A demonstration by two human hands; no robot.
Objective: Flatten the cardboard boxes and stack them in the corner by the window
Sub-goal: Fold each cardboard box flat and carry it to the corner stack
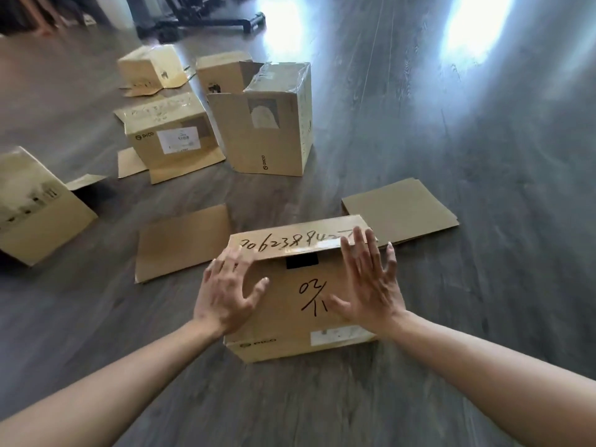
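Note:
A brown cardboard box (300, 317) with handwritten numbers lies on the dark floor right in front of me. Its side flaps spread out flat to the left (183, 241) and right (400, 211). My left hand (225, 291) rests flat on the box's left part, fingers spread. My right hand (371, 282) presses flat on its right part, fingertips at the taped top edge. Neither hand grips anything. Further back stand several unflattened boxes, among them a tall one (277, 124) and a lower one with a white label (174, 137).
Another box (35, 208) lies tilted at the left edge. Two more boxes (151, 66) sit at the back. A black stand base (209, 21) is at the top. Bright window light reflects on the wood floor (483, 124) to the right.

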